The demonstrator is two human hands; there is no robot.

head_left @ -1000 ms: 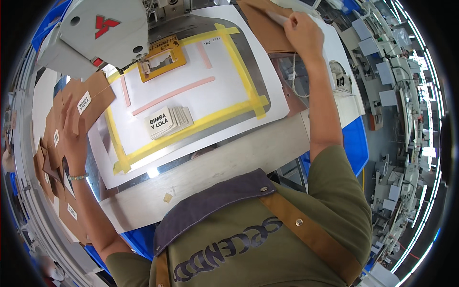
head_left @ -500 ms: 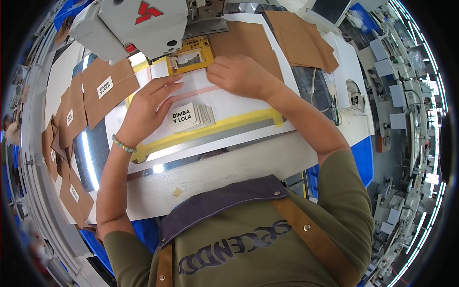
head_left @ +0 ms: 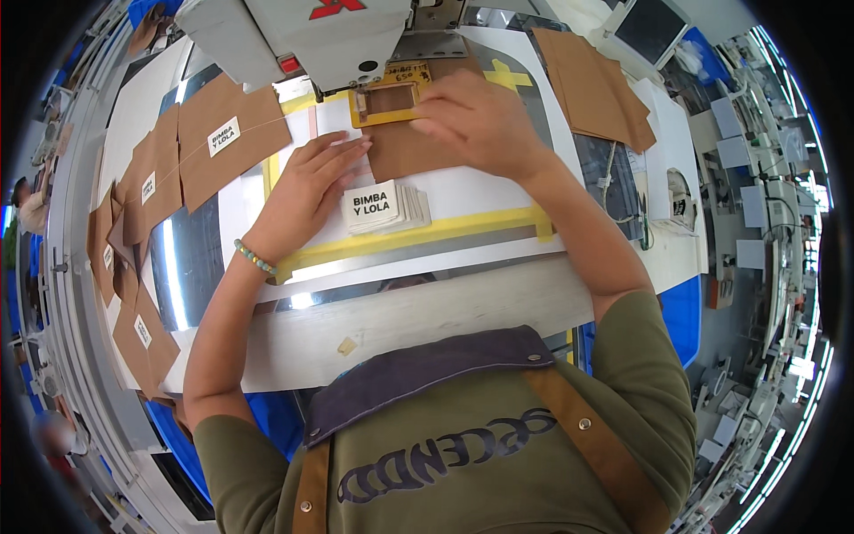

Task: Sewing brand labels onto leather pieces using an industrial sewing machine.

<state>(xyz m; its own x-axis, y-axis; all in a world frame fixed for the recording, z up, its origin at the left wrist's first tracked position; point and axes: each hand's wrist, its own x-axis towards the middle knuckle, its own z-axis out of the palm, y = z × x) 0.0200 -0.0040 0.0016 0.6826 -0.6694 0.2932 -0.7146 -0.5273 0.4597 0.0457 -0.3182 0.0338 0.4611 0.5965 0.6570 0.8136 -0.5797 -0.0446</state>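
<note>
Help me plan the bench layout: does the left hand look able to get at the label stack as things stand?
Probably yes: the label stack sits on the white sheet close to the left hand, with nothing visible over it or blocking the way between them.

At the upper right stands a dark screen (head_left: pixel 652 36), and beside it a blue bin (head_left: pixel 710 55) with a clear bag (head_left: pixel 689 56) in it. A pale cord (head_left: pixel 607 182) shows near the right end of the table (head_left: pixel 463 300), and a small yellowish scrap (head_left: pixel 346 346) lies along the table's front edge. Below the table are a second blue bin (head_left: pixel 683 320) at the right and a third blue bin (head_left: pixel 277 423) at the left. Farther right runs a curving row of workbenches (head_left: pixel 761 316) with pale panels (head_left: pixel 751 254), beside bright lights (head_left: pixel 802 368). At the far left, near a metal rail (head_left: pixel 67 267), is a person in a pale top (head_left: pixel 34 212); lower down, another person (head_left: pixel 58 436) appears blurred
</note>
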